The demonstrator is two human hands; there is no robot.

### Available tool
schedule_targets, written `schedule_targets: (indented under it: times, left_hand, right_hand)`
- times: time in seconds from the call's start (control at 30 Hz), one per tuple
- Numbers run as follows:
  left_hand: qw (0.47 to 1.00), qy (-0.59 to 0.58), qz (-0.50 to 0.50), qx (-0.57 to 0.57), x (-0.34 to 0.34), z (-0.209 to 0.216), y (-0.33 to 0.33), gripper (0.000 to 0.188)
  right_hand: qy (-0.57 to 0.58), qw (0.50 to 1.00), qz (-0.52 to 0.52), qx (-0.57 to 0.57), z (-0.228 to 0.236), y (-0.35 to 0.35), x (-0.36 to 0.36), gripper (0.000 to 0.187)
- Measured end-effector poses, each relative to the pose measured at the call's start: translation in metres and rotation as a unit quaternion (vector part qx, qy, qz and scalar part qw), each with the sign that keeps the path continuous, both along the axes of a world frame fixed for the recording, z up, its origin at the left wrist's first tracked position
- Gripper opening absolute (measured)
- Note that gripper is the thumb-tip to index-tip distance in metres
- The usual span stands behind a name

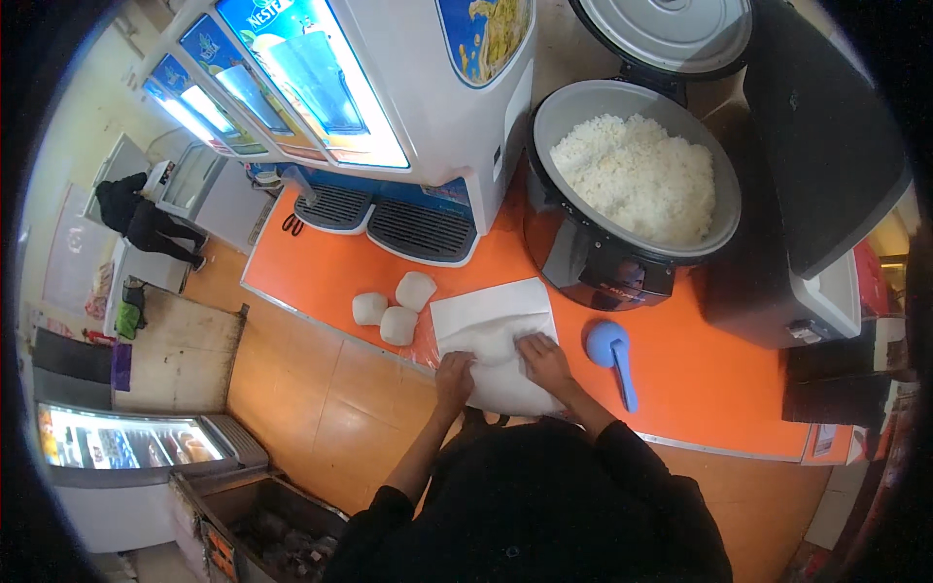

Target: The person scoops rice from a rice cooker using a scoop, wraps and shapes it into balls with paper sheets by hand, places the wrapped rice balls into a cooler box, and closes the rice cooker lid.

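Note:
A sheet of white paper (525, 296) lies on the orange counter in front of me, with a rounded white lump (494, 342) at its middle. Whether that lump is bare rice or paper folded over it, I cannot tell. My left hand (454, 381) pinches the paper at the lump's left side. On the other side, my right hand (544, 361) has its fingers curled on the paper, close against the lump. Three small white wrapped bundles (398, 325) sit together left of the sheet. A blue rice scoop (608, 342) rests to its right.
Behind the scoop stands a large rice cooker (593, 257), lid raised, full of white rice (637, 180). A drink dispenser (428, 117) with drip trays (423, 231) fills the back left. Scissors (292, 224) lie beside it. A black box (768, 301) stands right. Another person (146, 219) bends over a freezer far left.

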State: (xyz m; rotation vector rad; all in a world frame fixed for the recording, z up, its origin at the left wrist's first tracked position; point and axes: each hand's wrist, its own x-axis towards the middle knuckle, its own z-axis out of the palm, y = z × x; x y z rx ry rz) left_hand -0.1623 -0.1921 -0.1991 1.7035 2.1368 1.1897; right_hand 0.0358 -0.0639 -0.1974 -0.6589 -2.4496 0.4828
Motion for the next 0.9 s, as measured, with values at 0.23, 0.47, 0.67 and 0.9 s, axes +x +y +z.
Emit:
schedule_targets:
  times: [0.23,0.47,0.67,0.9]
  left_hand:
    - [0.988,-0.143,0.004,-0.064,-0.021,0.012,0.022,0.029]
    - [0.960,0.187,0.044,-0.206,-0.020,0.042,0.069,0.038]
    - [0.961,0.189,0.036,-0.198,-0.005,0.011,0.054,0.010]
    - [0.988,0.141,0.028,-0.048,0.027,-0.008,0.017,0.051]
  right_hand:
    - [-0.109,0.985,-0.036,-0.126,0.029,0.029,-0.027,0.043]
    - [-0.243,0.968,0.009,0.060,0.041,0.053,-0.061,0.043]
    - [-0.300,0.948,-0.031,-0.106,0.026,0.043,-0.057,0.032]
    - [-0.013,0.994,-0.101,-0.041,-0.017,0.001,-0.026,0.041]
